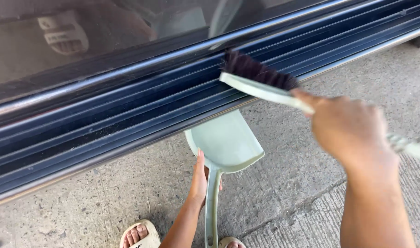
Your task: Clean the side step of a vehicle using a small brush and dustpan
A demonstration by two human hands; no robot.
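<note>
My right hand (352,128) grips the pale handle of a hand brush (260,80) with dark bristles. The bristles rest in the dark metal sliding-door track (127,115). My left hand (200,181) holds the long handle of a pale green dustpan (226,142). The pan's open edge is pushed against the lower rail of the track, just below and left of the brush.
A glass door pane (81,36) stands above the track and reflects the scene. A rough concrete floor (288,183) lies below. My foot in a pale sandal (138,235) is at the bottom edge, with a second sandal (230,242) beside it.
</note>
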